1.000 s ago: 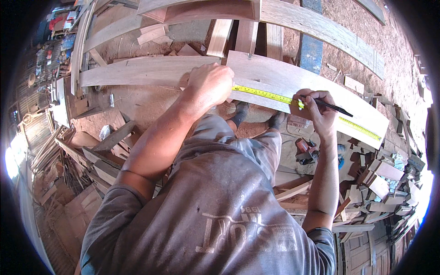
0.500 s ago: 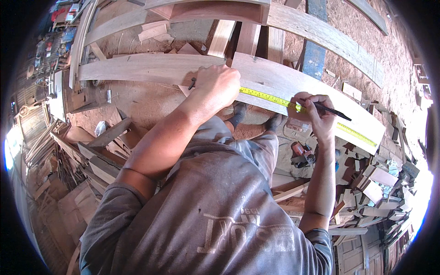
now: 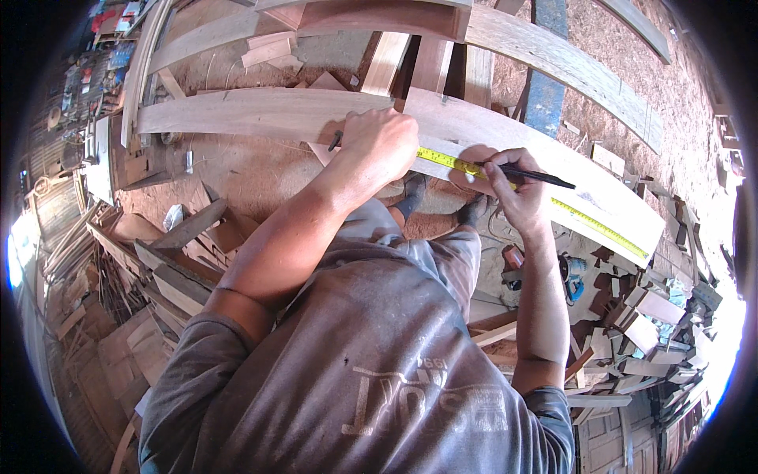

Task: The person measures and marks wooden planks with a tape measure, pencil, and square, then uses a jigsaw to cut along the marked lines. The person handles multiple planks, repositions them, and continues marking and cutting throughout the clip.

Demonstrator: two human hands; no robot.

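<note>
Along the near edge of the long, pale, flat wooden board point(image 3: 482, 118) lies a yellow, printed tape-measure blade point(image 3: 604, 224). At the board's left end, the left hand point(image 3: 383, 142) curls closed over the blade, its palm hidden. Over the board's near edge, the right hand point(image 3: 517, 189) pinches a slim black pen point(image 3: 545, 178). The blade is probably light, springy, best gripped flat by its edges.
</note>
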